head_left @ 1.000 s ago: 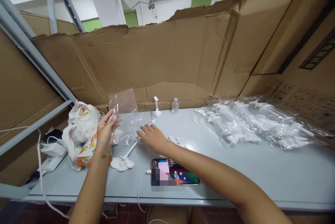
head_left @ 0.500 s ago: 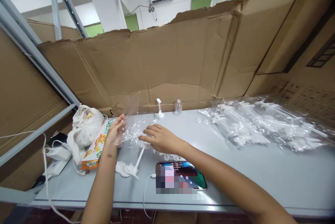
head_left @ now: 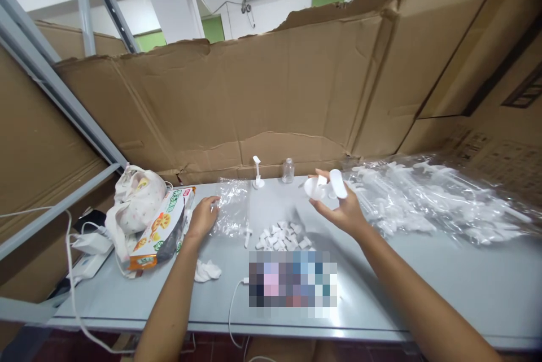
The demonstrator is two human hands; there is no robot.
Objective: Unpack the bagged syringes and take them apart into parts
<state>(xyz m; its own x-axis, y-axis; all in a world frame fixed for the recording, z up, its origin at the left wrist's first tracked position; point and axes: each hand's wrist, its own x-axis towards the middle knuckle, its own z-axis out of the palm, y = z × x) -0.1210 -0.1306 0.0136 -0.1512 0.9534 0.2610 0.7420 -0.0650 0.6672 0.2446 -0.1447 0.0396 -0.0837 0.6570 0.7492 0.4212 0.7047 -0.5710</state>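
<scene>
My right hand [head_left: 342, 212] is raised over the table, its fingers and thumb around a white plastic piece [head_left: 314, 188] with a round, cup-like disc and an oval paddle end. Further left, my left hand [head_left: 204, 218] is low at the left edge of a clear plastic bag [head_left: 232, 209], fingers bent onto it; the thumb is hidden. The bag lies crinkled on the table. A small white part [head_left: 247, 238] sits by its lower right corner. Between my hands is a pile of small white plastic parts [head_left: 282, 236].
A white stand on a round base [head_left: 258, 183] and a clear bottle [head_left: 288, 171] stand at the back. Bagged white parts [head_left: 393, 198] cover the right side. A snack box [head_left: 163, 226], cloth bag [head_left: 139, 198], crumpled tissue [head_left: 207, 271] and blurred phone [head_left: 292, 283] lie nearer.
My right hand has moved right and up, away from the plastic bag, with the white piece that lay by the tissue. The bag has come down flat, and my left hand has shifted right.
</scene>
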